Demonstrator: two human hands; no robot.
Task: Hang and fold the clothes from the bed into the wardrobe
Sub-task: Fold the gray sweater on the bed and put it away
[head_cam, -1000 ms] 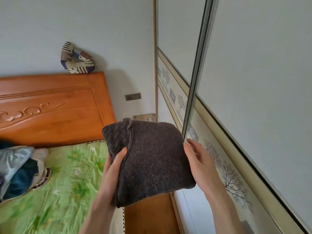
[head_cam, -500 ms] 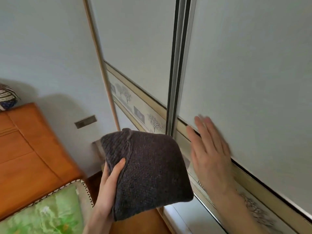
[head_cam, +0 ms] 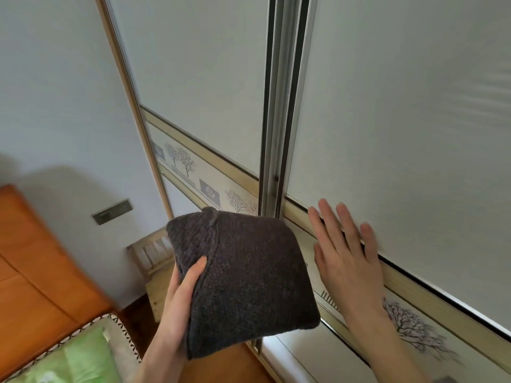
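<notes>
A folded dark grey knitted sweater [head_cam: 249,275] is held up in front of the wardrobe. My left hand [head_cam: 179,305] grips it from below and the left, thumb lying on its top face. My right hand [head_cam: 345,252] has straight, spread fingers laid flat on the near sliding wardrobe door [head_cam: 401,120], just right of the metal door frame [head_cam: 282,106]. Both white sliding doors are closed; the far door [head_cam: 193,73] sits behind the near one.
The orange wooden headboard [head_cam: 36,272] and a corner of the green bed cover [head_cam: 80,360] lie at the lower left. A small light wooden stand [head_cam: 154,261] sits between bed and wardrobe. A wall switch plate [head_cam: 112,212] is on the white wall.
My right hand left the sweater and moved up onto the near wardrobe door. My view swung right, away from the bed, toward the wardrobe. My left hand alone holds the sweater now.
</notes>
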